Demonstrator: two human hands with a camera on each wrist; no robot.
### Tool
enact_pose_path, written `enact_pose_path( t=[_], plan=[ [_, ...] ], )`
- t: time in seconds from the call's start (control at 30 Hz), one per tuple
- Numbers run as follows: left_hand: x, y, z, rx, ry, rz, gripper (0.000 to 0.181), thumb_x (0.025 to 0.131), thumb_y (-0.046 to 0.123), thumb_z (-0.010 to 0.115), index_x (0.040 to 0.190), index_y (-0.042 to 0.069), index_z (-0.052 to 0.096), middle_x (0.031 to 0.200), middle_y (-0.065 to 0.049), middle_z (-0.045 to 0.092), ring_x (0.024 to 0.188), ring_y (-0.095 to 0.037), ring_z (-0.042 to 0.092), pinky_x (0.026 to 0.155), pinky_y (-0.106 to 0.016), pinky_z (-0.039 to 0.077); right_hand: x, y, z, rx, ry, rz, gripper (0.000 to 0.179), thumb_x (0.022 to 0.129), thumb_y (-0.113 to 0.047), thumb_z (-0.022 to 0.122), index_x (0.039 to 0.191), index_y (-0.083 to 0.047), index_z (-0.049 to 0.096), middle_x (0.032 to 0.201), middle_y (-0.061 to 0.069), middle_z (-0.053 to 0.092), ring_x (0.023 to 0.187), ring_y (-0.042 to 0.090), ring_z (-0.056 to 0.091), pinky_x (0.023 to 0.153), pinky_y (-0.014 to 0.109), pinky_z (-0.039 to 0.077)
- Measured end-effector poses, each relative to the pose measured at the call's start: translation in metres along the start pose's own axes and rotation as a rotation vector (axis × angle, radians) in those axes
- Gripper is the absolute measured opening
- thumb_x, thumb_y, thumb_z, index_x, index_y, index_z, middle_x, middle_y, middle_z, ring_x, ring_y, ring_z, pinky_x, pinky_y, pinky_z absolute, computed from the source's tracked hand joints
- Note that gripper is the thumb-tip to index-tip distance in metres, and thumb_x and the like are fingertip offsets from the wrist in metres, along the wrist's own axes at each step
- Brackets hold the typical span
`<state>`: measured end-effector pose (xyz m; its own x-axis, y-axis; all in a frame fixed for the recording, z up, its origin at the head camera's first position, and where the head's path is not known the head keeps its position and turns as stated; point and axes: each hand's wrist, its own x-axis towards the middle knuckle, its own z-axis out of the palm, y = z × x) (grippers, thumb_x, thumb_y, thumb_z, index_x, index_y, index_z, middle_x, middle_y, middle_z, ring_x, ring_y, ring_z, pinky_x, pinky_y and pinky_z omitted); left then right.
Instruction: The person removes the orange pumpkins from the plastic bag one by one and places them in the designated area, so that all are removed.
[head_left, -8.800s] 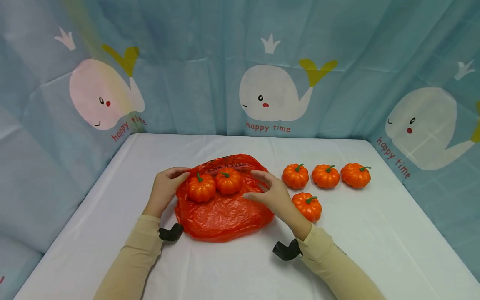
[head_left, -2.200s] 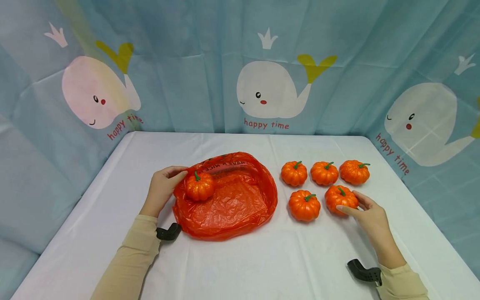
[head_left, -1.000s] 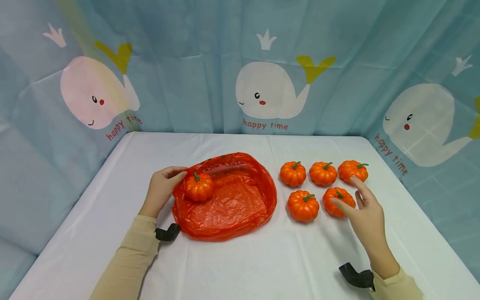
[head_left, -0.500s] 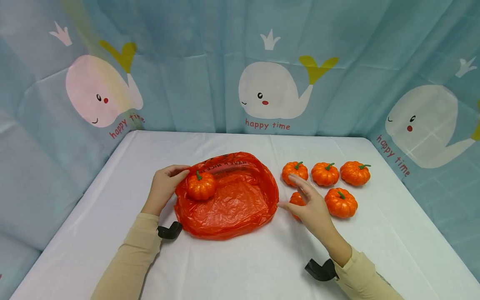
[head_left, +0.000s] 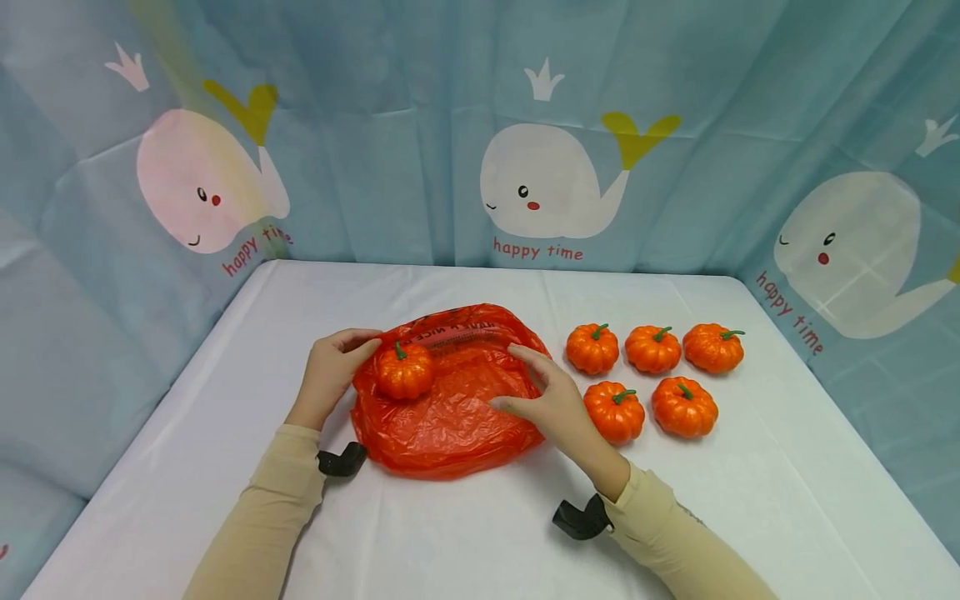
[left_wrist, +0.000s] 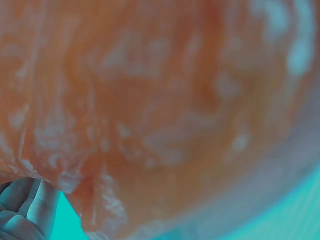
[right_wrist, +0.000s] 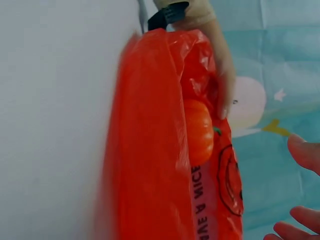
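Note:
My left hand [head_left: 330, 371] pinches the left rim of a red plastic bag [head_left: 457, 425], which lies spread with its mouth facing up. Inside, near that hand, sits one small orange pumpkin [head_left: 405, 371] with a green stem. Over the bag's right side hangs my right hand [head_left: 558, 404], thumb and fingers apart, holding nothing. In the right wrist view the same pumpkin [right_wrist: 199, 132] shows behind the bag's near wall [right_wrist: 147, 135], and the right fingertips [right_wrist: 305, 152] appear at the edge. Blurred bag film [left_wrist: 125, 100] fills most of the left wrist view.
Several orange pumpkins stand right of the bag in two rows: a back row with a middle pumpkin [head_left: 652, 349] and a front row with a left pumpkin [head_left: 613, 413] and a right pumpkin [head_left: 684, 407]. A white cloth [head_left: 465, 542] covers the table; a blue curtain [head_left: 420, 192] hangs behind.
The bag held two pumpkins at first; one now stands in the front row at right. My right hand released it there and moved left to the bag. The left hand stayed at the rim.

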<state>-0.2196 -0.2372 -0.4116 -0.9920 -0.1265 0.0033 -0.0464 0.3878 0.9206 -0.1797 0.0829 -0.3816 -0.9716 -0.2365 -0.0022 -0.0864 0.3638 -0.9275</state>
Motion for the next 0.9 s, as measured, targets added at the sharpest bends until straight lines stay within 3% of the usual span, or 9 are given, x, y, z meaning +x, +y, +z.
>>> enact_pose_path(
  t=[0.2, 0.43, 0.73, 0.9],
  plan=[
    [0.001, 0.0, 0.001, -0.004, -0.006, 0.003, 0.041, 0.097, 0.039, 0.062, 0.124, 0.008, 0.069, 0.127, -0.014, 0.068, 0.111, -0.014, 0.058, 0.083, -0.009, 0.048, 0.011, -0.007, 0.018, 0.041, -0.004, 0.003, 0.072, 0.078, -0.022, 0.086, 0.143, -0.021, 0.053, 0.154, 0.003, 0.045, 0.147, 0.028, 0.037, 0.114, 0.049, 0.038],
    [0.002, 0.001, 0.002, -0.008, -0.008, 0.001, 0.041, 0.097, 0.039, 0.063, 0.123, 0.008, 0.069, 0.126, -0.014, 0.068, 0.11, -0.015, 0.058, 0.083, -0.009, 0.048, 0.025, -0.01, 0.039, -0.002, -0.037, -0.028, 0.074, 0.078, -0.026, 0.086, 0.143, -0.017, 0.053, 0.15, 0.003, 0.05, 0.143, 0.029, 0.041, 0.111, 0.053, 0.041],
    [0.001, 0.002, 0.0, 0.003, -0.013, -0.008, 0.043, 0.097, 0.042, 0.062, 0.124, 0.009, 0.069, 0.127, -0.013, 0.067, 0.116, -0.02, 0.057, 0.084, -0.009, 0.047, 0.041, -0.013, 0.07, -0.007, -0.113, 0.026, 0.074, 0.079, -0.028, 0.085, 0.144, -0.016, 0.051, 0.151, 0.005, 0.048, 0.142, 0.029, 0.04, 0.112, 0.055, 0.04],
    [0.0, 0.001, -0.001, -0.003, -0.012, -0.012, 0.044, 0.097, 0.041, 0.062, 0.125, 0.008, 0.068, 0.128, -0.014, 0.066, 0.117, -0.021, 0.057, 0.083, -0.008, 0.047, 0.05, -0.013, 0.09, -0.051, -0.109, 0.048, 0.075, 0.079, -0.03, 0.085, 0.144, -0.013, 0.051, 0.149, 0.008, 0.05, 0.138, 0.03, 0.044, 0.111, 0.052, 0.043]
  ],
)
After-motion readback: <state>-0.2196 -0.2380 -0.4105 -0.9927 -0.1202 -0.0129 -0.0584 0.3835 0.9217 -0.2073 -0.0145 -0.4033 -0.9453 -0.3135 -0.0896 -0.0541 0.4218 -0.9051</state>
